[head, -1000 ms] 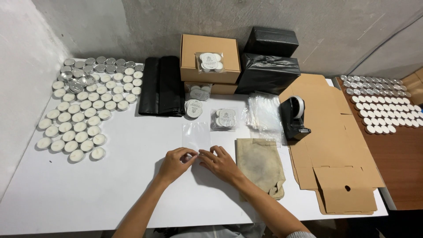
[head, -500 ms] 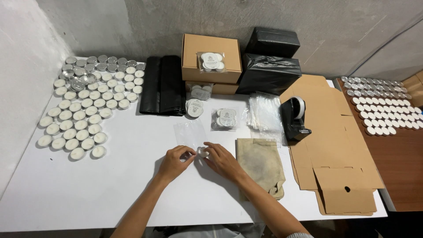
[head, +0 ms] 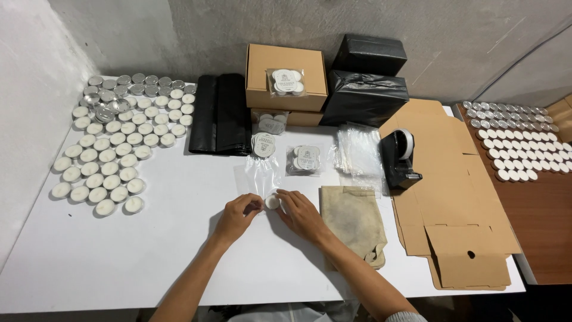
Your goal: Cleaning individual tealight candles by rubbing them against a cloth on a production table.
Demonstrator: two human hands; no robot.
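While both hands meet over the middle of the white table (head: 149, 250), they close on 1 small white tealight (head: 272, 202) set at the mouth of a clear plastic bag (head: 260, 174). The left hand (head: 238, 214) pinches the tealight's left side with thumb and fingertips; the right hand (head: 302, 213) curls its fingers against the right side, so the candle sits between them, just above the tabletop. The clear bag lies flat on the table and stretches away from the hands toward the wall.

Beyond the bag, a round stack of labels or lids (head: 263, 144) and a small filled packet of tealights (head: 305, 158) lie near each other. Right of them is a heap of clear bags (head: 359, 154), and beside it a black tape dispenser (head: 400, 158) stands on flattened brown cardboard (head: 459, 197). A tan cloth pouch (head: 353, 222) lies just beside the right hand. At the back, a closed brown box (head: 286, 80) carries another packet of tealights (head: 286, 81); 2 black wrapped parcels (head: 364, 83) stand to its right and folded black bags (head: 219, 113) lie to its left.

Rows of white tealights (head: 107, 164) cover the table's left part, with metal cups (head: 113, 95) behind them. More tealights (head: 518, 143) sit in rows on the brown surface at far right.
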